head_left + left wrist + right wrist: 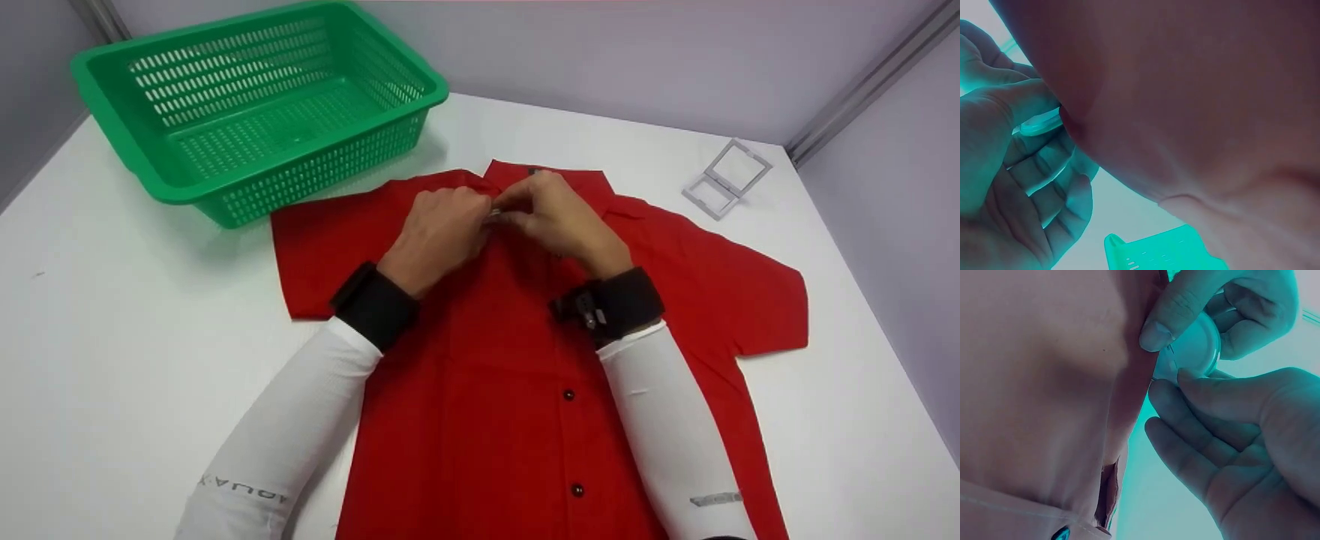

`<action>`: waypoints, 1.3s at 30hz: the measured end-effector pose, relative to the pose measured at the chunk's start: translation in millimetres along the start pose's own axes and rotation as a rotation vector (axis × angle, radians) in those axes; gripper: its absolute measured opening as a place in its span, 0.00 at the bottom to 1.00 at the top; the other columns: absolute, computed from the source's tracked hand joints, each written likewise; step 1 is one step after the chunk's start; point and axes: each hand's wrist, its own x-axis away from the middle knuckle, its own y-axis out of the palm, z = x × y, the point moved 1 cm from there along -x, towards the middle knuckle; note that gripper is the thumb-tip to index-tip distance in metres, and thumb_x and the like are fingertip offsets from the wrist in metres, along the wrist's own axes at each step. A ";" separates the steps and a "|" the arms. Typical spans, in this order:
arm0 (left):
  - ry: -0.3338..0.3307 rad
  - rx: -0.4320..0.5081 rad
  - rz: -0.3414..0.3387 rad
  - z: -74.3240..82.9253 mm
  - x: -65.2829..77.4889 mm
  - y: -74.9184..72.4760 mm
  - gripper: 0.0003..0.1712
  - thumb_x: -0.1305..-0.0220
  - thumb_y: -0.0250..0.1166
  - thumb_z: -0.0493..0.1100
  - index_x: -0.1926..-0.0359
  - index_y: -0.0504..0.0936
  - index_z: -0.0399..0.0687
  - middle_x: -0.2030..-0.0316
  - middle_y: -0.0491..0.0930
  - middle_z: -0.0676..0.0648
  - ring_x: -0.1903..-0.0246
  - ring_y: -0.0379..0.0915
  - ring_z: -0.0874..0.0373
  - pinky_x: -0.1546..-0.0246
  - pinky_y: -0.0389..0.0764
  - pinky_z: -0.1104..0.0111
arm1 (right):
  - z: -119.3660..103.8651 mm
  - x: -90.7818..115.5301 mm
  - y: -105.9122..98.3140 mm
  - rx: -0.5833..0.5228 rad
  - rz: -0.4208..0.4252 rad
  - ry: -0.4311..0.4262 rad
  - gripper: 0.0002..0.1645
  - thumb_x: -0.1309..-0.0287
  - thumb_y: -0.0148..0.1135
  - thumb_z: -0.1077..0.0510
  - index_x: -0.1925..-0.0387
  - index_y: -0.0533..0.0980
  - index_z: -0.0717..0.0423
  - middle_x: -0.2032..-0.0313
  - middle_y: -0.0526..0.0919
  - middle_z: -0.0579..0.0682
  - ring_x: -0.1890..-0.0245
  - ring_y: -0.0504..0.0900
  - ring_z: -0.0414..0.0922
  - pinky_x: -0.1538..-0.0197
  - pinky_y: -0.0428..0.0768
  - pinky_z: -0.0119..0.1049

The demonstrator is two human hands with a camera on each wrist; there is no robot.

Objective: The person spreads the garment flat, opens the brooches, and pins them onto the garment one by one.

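A red short-sleeved button shirt (495,420) lies spread out, collar at the far side. Just below its collar, both hands meet at a small round pin badge (493,214), mostly covered by fingers in the head view. The right wrist view shows the badge (1199,349) from behind, with a thin pin by the cloth's edge. My left hand (446,232) pinches the badge, its thumb (1157,336) over the shirt's edge. With thumb and forefinger, my right hand (559,217) pinches the badge's lower edge near the pin. Whether the pin pierces the cloth, I cannot tell.
A green perforated basket (330,169) stands at the back left, beside the shirt's sleeve. An opened square case with clear panes (724,184) lies at the back right on the white table (112,360). Pale walls rise behind and to the right.
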 end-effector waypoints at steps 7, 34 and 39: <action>-0.008 0.038 0.024 -0.6 0.4 -0.1 0.13 0.35 0.64 0.47 0.67 0.80 0.40 0.81 0.74 0.42 0.79 0.70 0.52 0.73 0.80 0.62 | -1.1 -0.2 -0.4 0.006 -0.016 -0.001 0.14 0.38 0.65 0.57 0.51 0.85 0.46 0.60 0.89 0.47 0.58 0.82 0.42 0.51 0.81 0.35; -0.193 0.169 0.047 3.0 -1.4 -1.6 0.10 0.41 0.67 0.47 0.67 0.84 0.45 0.77 0.77 0.46 0.73 0.76 0.54 0.68 0.84 0.60 | -2.6 2.1 -2.2 -0.029 0.014 -0.007 0.12 0.39 0.66 0.56 0.54 0.86 0.48 0.62 0.89 0.47 0.61 0.82 0.41 0.53 0.82 0.34; -0.215 0.181 0.028 2.6 -2.3 -3.0 0.12 0.40 0.68 0.49 0.69 0.83 0.45 0.78 0.76 0.47 0.74 0.75 0.55 0.69 0.83 0.61 | -3.5 0.7 -2.4 -0.027 0.005 -0.012 0.12 0.39 0.66 0.58 0.54 0.86 0.50 0.62 0.89 0.48 0.60 0.82 0.42 0.50 0.82 0.36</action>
